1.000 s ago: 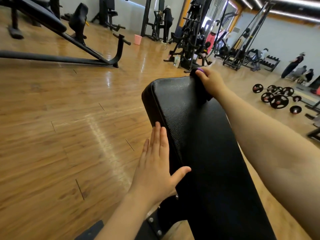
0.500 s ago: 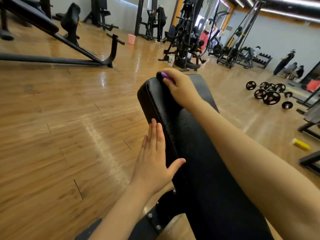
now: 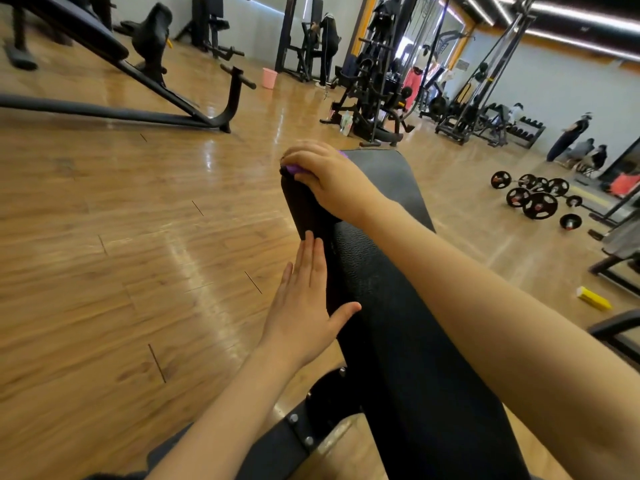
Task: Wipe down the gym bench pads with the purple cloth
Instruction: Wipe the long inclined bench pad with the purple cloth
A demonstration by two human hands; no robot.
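A long black bench pad (image 3: pixel 391 327) runs away from me up the middle of the view. My right hand (image 3: pixel 329 174) rests on its far left corner, closed over the purple cloth (image 3: pixel 294 169), of which only a small edge shows under the fingers. My left hand (image 3: pixel 304 303) lies flat against the pad's left side edge, fingers straight and together, thumb hooked onto the top surface. It holds nothing. My right forearm crosses over the pad from the lower right.
The bench's black metal frame (image 3: pixel 294 431) with bolts sits below the pad. Wooden floor lies to the left. Another bench frame (image 3: pixel 138 112) stands at the far left, weight plates (image 3: pixel 536 199) lie on the floor at right, and a yellow object (image 3: pixel 592 298) near a machine foot.
My right hand has slid with the cloth from the pad's far right corner across the top edge to the far left corner. My left hand has stayed against the side edge.
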